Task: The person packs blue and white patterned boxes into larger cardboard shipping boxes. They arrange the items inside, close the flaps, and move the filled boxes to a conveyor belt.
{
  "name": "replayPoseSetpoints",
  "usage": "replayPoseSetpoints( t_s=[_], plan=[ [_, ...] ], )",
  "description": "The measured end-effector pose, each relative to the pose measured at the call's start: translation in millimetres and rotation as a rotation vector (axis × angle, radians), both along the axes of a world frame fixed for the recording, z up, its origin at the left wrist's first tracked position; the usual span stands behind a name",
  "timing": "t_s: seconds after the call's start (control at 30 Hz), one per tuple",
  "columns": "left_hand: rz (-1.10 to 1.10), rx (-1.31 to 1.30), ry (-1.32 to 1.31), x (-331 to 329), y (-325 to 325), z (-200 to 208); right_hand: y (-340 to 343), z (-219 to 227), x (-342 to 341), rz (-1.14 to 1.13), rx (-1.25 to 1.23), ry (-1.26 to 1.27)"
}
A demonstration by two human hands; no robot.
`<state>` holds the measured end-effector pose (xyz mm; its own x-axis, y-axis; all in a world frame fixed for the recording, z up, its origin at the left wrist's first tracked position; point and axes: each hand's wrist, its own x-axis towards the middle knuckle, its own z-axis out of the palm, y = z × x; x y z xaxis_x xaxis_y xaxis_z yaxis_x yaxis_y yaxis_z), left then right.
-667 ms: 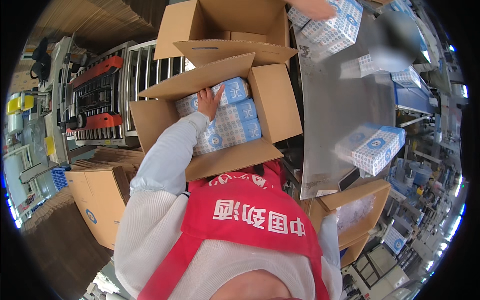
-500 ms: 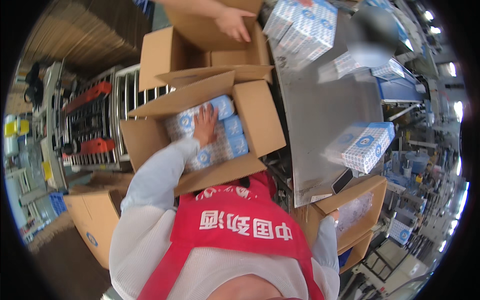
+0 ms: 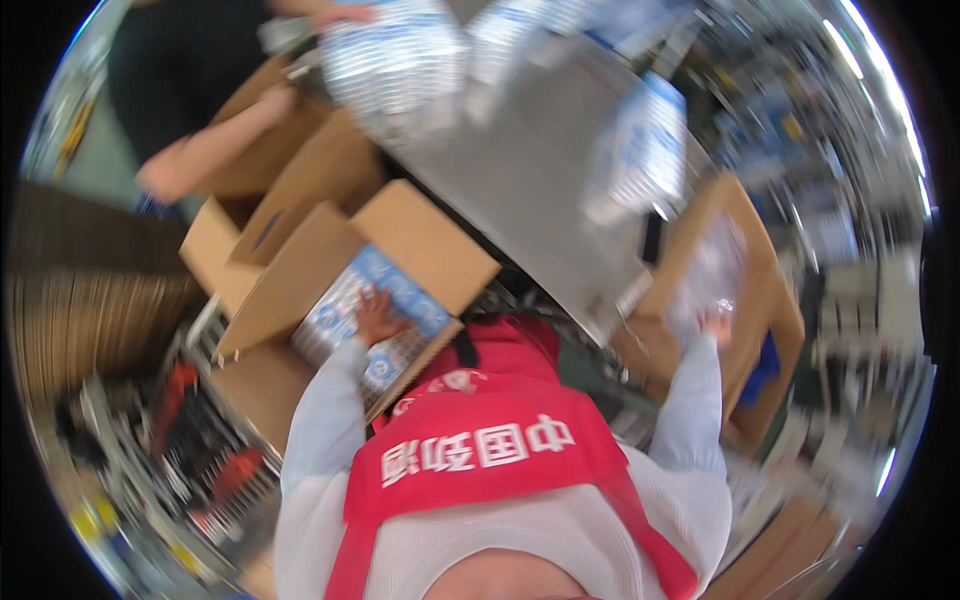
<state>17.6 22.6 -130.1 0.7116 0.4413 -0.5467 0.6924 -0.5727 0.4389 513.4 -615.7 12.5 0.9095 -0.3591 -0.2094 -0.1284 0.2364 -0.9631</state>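
Presently the left hand (image 3: 375,312) lies palm down, fingers spread, on the blue-and-white packs (image 3: 365,315) inside the open cardboard box (image 3: 300,290) to the person's left front; it presses on them and grips nothing, and their long axis runs from near-left to far-right. The right hand (image 3: 716,325) reaches to the far right into a second carton (image 3: 745,290), touching a clear plastic liner (image 3: 710,275), but motion blur hides whether those fingers are closed. More packs (image 3: 640,150) on the grey table (image 3: 530,170) and a co-worker's arm (image 3: 215,145) are smeared.
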Motion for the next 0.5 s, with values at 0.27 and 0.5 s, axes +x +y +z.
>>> replayPoseSetpoints(
  t_s=[0.27, 0.5],
  plan=[
    [0.342, -0.378, -0.522, -14, -9, 106, 258, 152, -130, 0.591, 0.234, 0.044],
    [0.502, -1.020, -0.796, 52, -31, 298, 481, 169, -255, 1.568, 0.328, 0.439]
  ],
)
